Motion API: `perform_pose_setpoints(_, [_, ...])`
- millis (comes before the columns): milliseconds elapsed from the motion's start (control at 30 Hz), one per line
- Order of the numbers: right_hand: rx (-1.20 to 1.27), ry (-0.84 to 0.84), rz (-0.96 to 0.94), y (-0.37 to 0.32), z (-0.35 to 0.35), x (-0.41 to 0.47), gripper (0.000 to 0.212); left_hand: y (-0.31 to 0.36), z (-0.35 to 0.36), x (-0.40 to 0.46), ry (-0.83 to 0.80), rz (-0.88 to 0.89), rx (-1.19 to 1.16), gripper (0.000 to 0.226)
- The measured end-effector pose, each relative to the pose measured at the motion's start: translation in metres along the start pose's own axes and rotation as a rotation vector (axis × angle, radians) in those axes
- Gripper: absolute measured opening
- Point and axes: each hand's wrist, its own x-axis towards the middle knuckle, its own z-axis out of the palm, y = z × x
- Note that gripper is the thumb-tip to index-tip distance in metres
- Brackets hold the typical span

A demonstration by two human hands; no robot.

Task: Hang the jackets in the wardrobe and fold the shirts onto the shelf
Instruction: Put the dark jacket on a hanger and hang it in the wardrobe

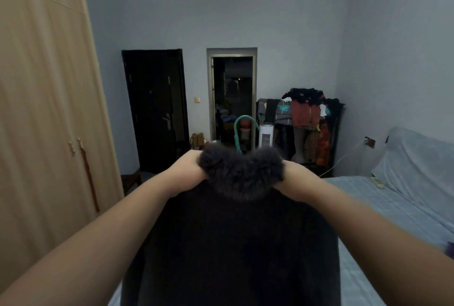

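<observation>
The dark jacket (231, 244) hangs near and centre, its fur collar (240, 175) pinched at either end by the left hand (190, 167) and right hand (293, 175), with the closed wardrobe (49, 109) at left, so freeing one hand for its doors risks the coat slumping

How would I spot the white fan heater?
Find the open doorway in the far wall. Right of it stands a clothes rack piled with garments. The white tower heater stands on the floor between them, the only pale upright column there.
</observation>
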Motion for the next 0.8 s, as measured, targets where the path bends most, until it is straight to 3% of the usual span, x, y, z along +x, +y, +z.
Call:
perform_pose_setpoints(67, [-0.092, 0.094, -0.004, -0.013, 0.001, 0.006, 0.041, 0.005, 0.006, -0.003, 0.001, 0.095, 0.075, 0.008])
perform_pose_setpoints(167, [0.054, 0.327, 0.050, -0.017, 0.002, 0.004, 0.041, -0.003, 0.004, -0.007, 0.029, 0.171, 0.222, 0.003])
perform_pose_setpoints(300, [0.115, 0.366, 0.121, -0.005, 0.005, 0.001, 0.035, -0.010, -0.010, -0.020, -0.010, 0.089, 0.384, 0.026])
perform_pose_setpoints(433, [0.133, 0.351, 0.075, -0.009, 0.006, -0.004, 0.035, 0.016, -0.033, -0.032, -0.336, -0.099, 0.314, 0.081])
perform_pose_setpoints(500, [0.196, 0.356, 0.067, -0.010, 0.006, -0.008, 0.033, 0.034, -0.047, -0.034, -0.435, -0.118, 0.034, 0.078])
perform_pose_setpoints(567, [0.236, 0.351, 0.060, -0.011, 0.007, -0.011, 0.032, 0.050, -0.050, -0.032, -0.347, -0.102, -0.214, 0.064])
perform_pose_setpoints(600, [0.247, 0.356, 0.037, -0.012, 0.009, -0.012, 0.034, 0.058, -0.044, -0.031, -0.280, -0.109, -0.209, 0.049])
perform_pose_setpoints(667, [0.269, 0.337, -0.028, -0.015, 0.012, -0.010, 0.038, 0.069, -0.028, -0.026, -0.201, -0.120, 0.058, 0.032])
perform_pose_setpoints(733, [0.360, 0.268, -0.024, -0.020, 0.013, -0.008, 0.041, 0.074, -0.011, -0.022, -0.280, -0.148, 0.315, 0.037])
perform_pose_setpoints(800, [0.428, 0.227, -0.042, -0.025, 0.018, -0.004, 0.042, 0.071, 0.001, -0.022, -0.328, -0.218, 0.309, 0.032])
